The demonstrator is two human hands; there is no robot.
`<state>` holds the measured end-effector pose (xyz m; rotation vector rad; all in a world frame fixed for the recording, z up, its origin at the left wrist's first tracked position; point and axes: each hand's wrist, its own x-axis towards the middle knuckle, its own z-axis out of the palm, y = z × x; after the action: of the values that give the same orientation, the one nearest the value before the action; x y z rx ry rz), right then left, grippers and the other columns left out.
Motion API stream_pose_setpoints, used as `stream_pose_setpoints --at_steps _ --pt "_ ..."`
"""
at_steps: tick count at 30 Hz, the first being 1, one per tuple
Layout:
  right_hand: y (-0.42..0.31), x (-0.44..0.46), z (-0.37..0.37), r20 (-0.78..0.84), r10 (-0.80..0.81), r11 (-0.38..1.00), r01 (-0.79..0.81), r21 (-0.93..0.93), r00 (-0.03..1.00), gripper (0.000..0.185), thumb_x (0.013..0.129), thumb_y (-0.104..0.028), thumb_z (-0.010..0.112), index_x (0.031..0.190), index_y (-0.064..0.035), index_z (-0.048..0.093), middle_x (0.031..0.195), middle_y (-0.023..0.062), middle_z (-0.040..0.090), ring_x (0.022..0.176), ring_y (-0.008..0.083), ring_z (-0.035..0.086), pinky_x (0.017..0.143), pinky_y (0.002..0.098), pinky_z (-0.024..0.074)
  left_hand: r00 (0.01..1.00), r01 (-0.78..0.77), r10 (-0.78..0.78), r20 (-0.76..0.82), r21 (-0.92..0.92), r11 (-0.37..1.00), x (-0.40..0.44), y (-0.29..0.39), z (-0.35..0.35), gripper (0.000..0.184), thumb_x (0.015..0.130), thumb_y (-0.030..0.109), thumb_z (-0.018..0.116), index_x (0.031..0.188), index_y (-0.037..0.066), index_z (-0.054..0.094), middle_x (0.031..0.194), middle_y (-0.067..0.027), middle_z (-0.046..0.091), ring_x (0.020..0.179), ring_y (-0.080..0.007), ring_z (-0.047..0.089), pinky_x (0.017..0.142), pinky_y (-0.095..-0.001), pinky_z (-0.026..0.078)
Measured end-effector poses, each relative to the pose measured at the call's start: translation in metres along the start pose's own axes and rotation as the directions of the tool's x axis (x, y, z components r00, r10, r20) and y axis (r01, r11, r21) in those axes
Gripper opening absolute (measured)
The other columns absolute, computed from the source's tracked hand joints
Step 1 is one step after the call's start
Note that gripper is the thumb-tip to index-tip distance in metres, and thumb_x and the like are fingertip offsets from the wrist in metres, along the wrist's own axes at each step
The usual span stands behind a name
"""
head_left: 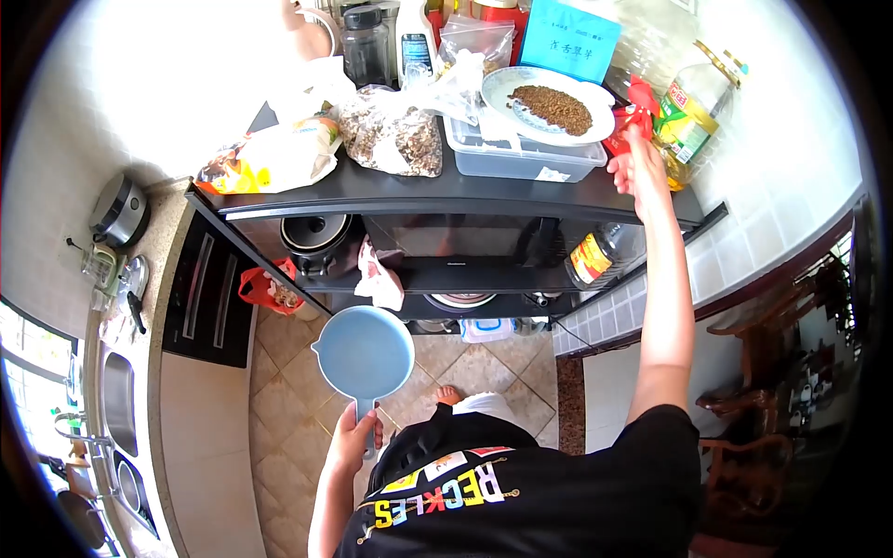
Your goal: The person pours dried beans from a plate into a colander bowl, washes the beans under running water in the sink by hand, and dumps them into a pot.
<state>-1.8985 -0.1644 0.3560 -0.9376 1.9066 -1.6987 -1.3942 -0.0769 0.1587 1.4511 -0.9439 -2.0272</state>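
Note:
A light blue dipper (366,358) with a round bowl and small spout is in my left hand (352,437), its fingers wrapped round the handle. The bowl is over the floor, and I see nothing inside it. My right arm stretches forward to the top shelf. There my right hand (642,177) is at a red plastic bag (640,104), with part of the bag between thumb and fingers. Left of this hand, a white plate (502,91) of brown granules (555,109) rests on a clear plastic box (530,163). To its right stands an oil bottle (690,116).
The black shelf unit (465,193) also carries a bag of dried pieces (389,135), a yellow-and-white package (288,158), jars (366,46) and a blue packet (569,42). A labelled bottle (595,258) stands below. At left is a counter with a sink (119,395).

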Motion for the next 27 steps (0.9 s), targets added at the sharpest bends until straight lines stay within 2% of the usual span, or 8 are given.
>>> stream_pose_setpoints --at_steps 5,9,13,16,20,24,25,27 --pt "0.008 0.052 0.007 0.15 0.105 0.994 -0.101 -0.035 0.983 0.029 0.089 -0.036 0.053 0.088 -0.007 0.054 0.061 0.0013 0.052 0.039 0.0034 0.034 0.034 0.0187 0.0231 0.992 -0.118 0.116 0.038 0.035 0.992 -0.028 0.012 0.005 0.012 0.092 0.012 0.047 0.101 0.004 0.048 0.068 -0.0032 0.052 0.054 -0.0113 0.05 0.048 -0.0242 0.041" --pt "0.001 0.063 0.003 0.23 0.163 0.986 -0.154 -0.059 0.959 0.017 0.082 -0.019 0.053 0.087 -0.0027 0.056 0.064 0.0046 0.055 0.042 0.0048 0.037 0.036 0.0188 0.0258 0.991 -0.136 0.135 0.016 0.02 0.991 -0.046 0.011 0.008 0.013 0.092 0.012 0.047 0.102 0.004 0.047 0.068 -0.0031 0.052 0.054 -0.0109 0.049 0.048 -0.0238 0.041" --pt "0.005 0.068 0.005 0.149 0.148 0.989 -0.147 -0.018 0.978 0.017 0.083 -0.018 0.052 0.087 -0.0018 0.056 0.067 0.0061 0.055 0.045 0.0066 0.041 0.037 0.0188 0.0278 0.987 -0.158 0.158 0.008 0.043 0.986 -0.054 0.018 0.012 0.013 0.092 0.012 0.047 0.103 0.004 0.047 0.068 -0.0028 0.052 0.054 -0.0104 0.049 0.048 -0.0236 0.04" --pt "0.0 0.05 -0.002 0.104 0.069 0.984 -0.085 0.159 0.992 0.016 0.083 -0.015 0.05 0.089 -0.0008 0.055 0.076 0.0073 0.057 0.053 0.0088 0.048 0.039 0.0183 0.0297 0.985 -0.172 0.171 0.012 0.073 0.982 -0.059 0.023 0.014 0.014 0.092 0.012 0.047 0.103 0.004 0.048 0.068 -0.0024 0.052 0.056 -0.01 0.05 0.049 -0.0236 0.04" --pt "-0.027 0.013 -0.018 0.04 -0.066 0.987 0.059 0.15 0.997 0.014 0.085 -0.014 0.047 0.088 -0.0023 0.054 0.063 0.0026 0.052 0.038 0.004 0.034 0.032 0.0173 0.0232 0.986 -0.166 0.163 0.033 0.112 0.98 -0.063 0.025 0.017 0.015 0.092 0.012 0.047 0.104 0.004 0.049 0.069 -0.0018 0.052 0.057 -0.0096 0.05 0.05 -0.0235 0.041" --pt "-0.047 -0.034 -0.019 0.111 -0.093 0.996 0.091 0.026 0.989 0.02 0.086 -0.017 0.045 0.096 -0.0032 0.057 0.064 -0.0022 0.052 0.038 0.0026 0.035 0.031 0.0177 0.0228 0.985 -0.16 0.153 0.079 0.1 0.982 -0.061 0.032 0.027 0.016 0.093 0.013 0.046 0.105 0.004 0.048 0.069 -0.0019 0.052 0.058 -0.0095 0.049 0.051 -0.0239 0.042" --pt "-0.04 -0.04 -0.02 0.175 -0.085 0.996 0.084 0.012 0.981 0.025 0.087 -0.018 0.044 0.102 -0.003 0.058 0.066 -0.0031 0.054 0.039 0.0022 0.039 0.031 0.0168 0.0247 0.986 -0.155 0.146 0.081 0.12 0.981 -0.062 0.038 0.032 0.015 0.093 0.013 0.047 0.105 0.004 0.047 0.069 -0.0022 0.051 0.057 -0.0096 0.049 0.05 -0.0239 0.042" --pt "-0.027 -0.06 -0.005 0.258 -0.071 0.994 0.046 0.104 0.963 0.027 0.086 -0.016 0.046 0.106 -0.0007 0.058 0.078 0.0001 0.061 0.057 0.0052 0.055 0.044 0.0189 0.0418 0.983 -0.167 0.156 0.098 0.114 0.979 -0.058 0.04 0.039 0.015 0.093 0.013 0.047 0.105 0.004 0.047 0.069 -0.0023 0.051 0.057 -0.0096 0.049 0.05 -0.0237 0.042"
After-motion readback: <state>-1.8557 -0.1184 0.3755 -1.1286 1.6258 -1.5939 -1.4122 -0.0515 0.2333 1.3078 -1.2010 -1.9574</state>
